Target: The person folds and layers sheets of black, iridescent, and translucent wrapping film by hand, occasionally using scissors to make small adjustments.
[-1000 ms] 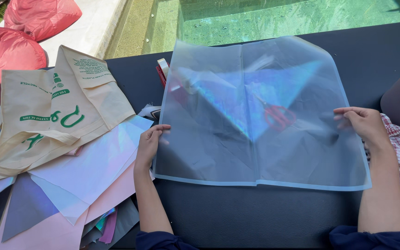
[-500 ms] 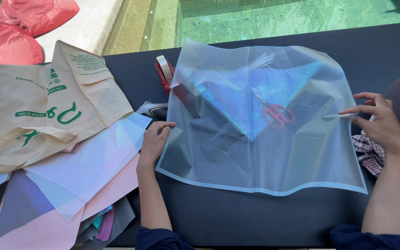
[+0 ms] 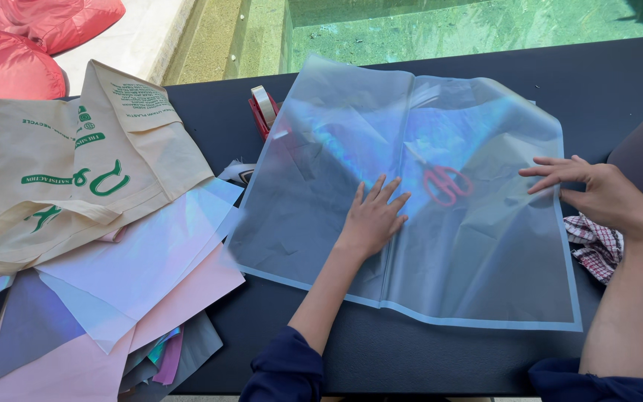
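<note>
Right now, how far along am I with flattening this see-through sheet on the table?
Mostly done: the translucent sheet lies spread on the dark table, covering the red scissors. In hand: your left hand presses flat on its middle, your right hand holds its right edge. Left: a centre fold ridge and wrinkles show, and the far left corner curls up.

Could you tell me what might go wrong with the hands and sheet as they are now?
The red-handled scissors lie under the translucent frosted plastic sheet, close to the left hand pressing flat on it; a sweep could catch the blades. The right hand only touches the edge, so the sheet may slide or crease on the dark table.
</note>
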